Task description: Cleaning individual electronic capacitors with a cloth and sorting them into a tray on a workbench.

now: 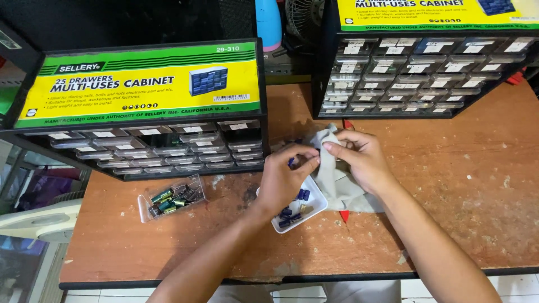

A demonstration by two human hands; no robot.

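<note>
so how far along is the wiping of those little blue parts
Done: hard to judge. One clear plastic drawer of greenish parts sits pulled out on the brown wooden table. In hand: the left hand pinches a small blue part against the grey cloth held by the right hand. Left: several blue parts lie in the white square dish.

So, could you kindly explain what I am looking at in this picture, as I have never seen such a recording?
There is no machine: a camera worn on a person's head looks down at their two bare hands over a worn brown table. The left hand pinches a small blue part; the right hand holds a grey cloth. Below them sits a white tray of blue parts. A clear drawer of components lies to the left, and two small-drawer cabinets stand behind.
</note>
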